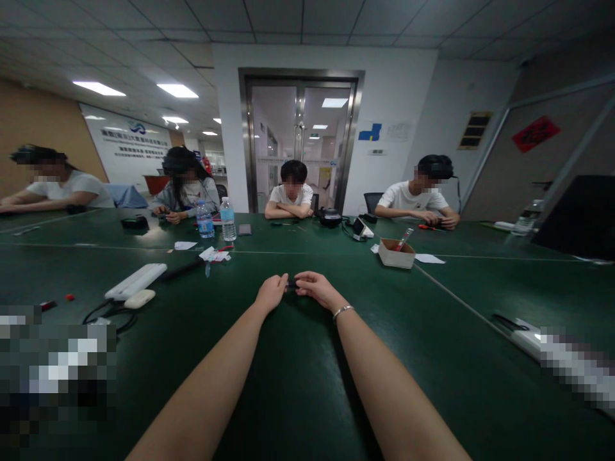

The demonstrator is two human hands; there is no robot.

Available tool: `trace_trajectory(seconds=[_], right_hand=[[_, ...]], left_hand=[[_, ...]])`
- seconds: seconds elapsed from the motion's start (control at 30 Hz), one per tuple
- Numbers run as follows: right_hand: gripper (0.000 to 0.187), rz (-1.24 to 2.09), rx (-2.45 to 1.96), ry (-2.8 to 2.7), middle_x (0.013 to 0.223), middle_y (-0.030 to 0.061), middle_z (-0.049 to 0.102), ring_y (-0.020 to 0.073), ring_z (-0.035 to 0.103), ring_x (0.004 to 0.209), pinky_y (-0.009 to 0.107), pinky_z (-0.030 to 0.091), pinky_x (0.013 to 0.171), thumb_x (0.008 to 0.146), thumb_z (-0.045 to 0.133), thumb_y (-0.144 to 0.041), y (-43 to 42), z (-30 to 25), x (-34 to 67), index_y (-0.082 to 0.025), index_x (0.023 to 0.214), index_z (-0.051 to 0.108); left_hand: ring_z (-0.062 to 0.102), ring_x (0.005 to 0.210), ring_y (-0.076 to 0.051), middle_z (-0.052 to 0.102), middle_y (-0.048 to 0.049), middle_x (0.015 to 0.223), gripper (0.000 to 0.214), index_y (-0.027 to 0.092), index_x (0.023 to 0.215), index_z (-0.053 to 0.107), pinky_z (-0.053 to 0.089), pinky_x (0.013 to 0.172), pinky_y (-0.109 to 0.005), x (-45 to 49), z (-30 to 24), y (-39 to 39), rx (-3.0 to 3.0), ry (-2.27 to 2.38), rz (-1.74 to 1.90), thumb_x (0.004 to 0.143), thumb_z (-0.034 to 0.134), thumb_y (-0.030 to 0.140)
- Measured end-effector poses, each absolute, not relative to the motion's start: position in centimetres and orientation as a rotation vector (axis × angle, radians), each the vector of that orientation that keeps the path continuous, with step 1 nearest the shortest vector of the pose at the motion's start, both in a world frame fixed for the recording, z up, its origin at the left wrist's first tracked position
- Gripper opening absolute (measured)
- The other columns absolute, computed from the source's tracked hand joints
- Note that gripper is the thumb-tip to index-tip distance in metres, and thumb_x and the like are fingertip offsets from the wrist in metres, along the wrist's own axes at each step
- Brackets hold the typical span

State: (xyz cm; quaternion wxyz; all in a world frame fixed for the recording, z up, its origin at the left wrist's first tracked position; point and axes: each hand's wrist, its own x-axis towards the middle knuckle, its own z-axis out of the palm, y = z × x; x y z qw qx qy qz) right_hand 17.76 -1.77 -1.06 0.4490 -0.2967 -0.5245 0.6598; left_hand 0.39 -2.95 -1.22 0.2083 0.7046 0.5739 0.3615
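Both my arms stretch out over the dark green table point(298, 384). My left hand point(271, 292) and my right hand point(314, 287) meet at the table's middle, fingers curled, both pinching a small dark object point(291, 284) between them. It is too small and dark to name. A thin bracelet point(343, 311) circles my right wrist.
A white power strip point(136, 280) and a white mouse-like piece point(139, 298) with black cable lie at left. A small cardboard box point(396, 253) stands at right centre. Two water bottles point(216, 220) and papers lie further back. Several people sit along the far edge.
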Motion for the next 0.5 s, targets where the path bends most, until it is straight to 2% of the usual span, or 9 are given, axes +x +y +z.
trace_trajectory(seconds=[0.3, 0.5], right_hand=[[0.019, 1.594, -0.815, -1.235, 0.078, 0.0076, 0.063, 0.0123, 0.063, 0.057, 0.02, 0.054, 0.054, 0.073, 0.068, -0.009, -1.6, -1.05, 17.55, -0.009, 0.091, 0.06], [0.013, 1.573, -0.846, -1.199, 0.055, 0.0022, 0.056, 0.0109, 0.059, 0.049, 0.017, 0.051, 0.045, 0.079, 0.066, -0.02, -1.91, -0.62, 17.46, -0.009, 0.08, 0.058]], left_hand=[[0.052, 0.065, -0.018, 0.059, -0.0051, 0.07, 0.051, 0.019, 0.062, 0.057, 0.036, 0.061, -0.029, 0.44, -0.94, -3.3, 1.981, 1.535, 1.041, 0.08, 0.03, 0.058], [0.052, 0.066, -0.015, 0.058, -0.0024, 0.074, 0.041, 0.02, 0.074, 0.055, 0.039, 0.063, -0.026, 0.57, -1.31, -3.23, 1.991, 1.432, 1.069, 0.081, 0.035, 0.054]])
